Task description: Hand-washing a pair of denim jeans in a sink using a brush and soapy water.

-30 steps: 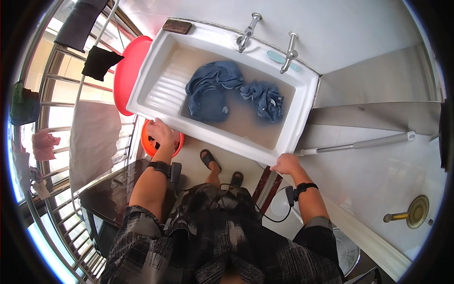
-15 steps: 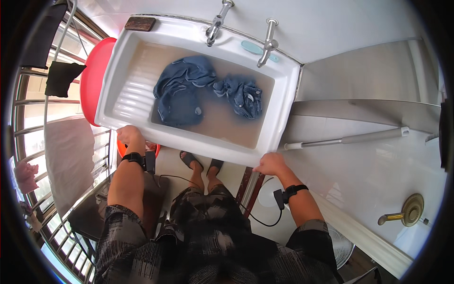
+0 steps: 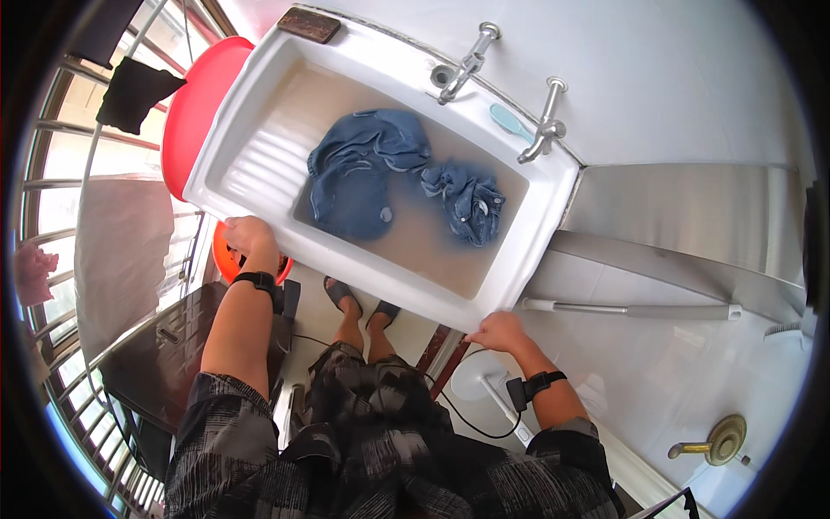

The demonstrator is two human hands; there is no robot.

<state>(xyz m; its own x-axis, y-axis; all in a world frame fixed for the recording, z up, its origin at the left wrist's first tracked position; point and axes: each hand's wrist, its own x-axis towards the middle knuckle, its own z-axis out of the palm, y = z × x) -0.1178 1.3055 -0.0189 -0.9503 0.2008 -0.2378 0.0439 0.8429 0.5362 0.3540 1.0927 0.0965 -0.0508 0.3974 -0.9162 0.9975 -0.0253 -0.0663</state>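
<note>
A white laundry sink (image 3: 380, 272) with a ridged washboard slope on its left holds murky brownish water. In the water lie blue denim clothes: a larger spread piece (image 3: 359, 177) at the middle and a smaller bunched piece (image 3: 467, 201) to its right, both partly under the surface. My left hand (image 3: 251, 236) is closed on the sink's front rim near its left corner. At the front right corner my right hand (image 3: 499, 332) grips the same rim. The fingertips of both hands are partly hidden.
Two metal taps (image 3: 471, 62) (image 3: 547, 121) stand over the sink's back edge. A brown block (image 3: 309, 25) and a light-blue brush (image 3: 510, 122) sit on that edge. A red basin (image 3: 194, 121) stands left; an orange bucket (image 3: 226, 259) is below. A grey-handled pole (image 3: 631, 310) lies right.
My view has turned, so the sink appears tilted and shifted to the right. Both hands stay at the front rim, and the clothes lie much as before.
</note>
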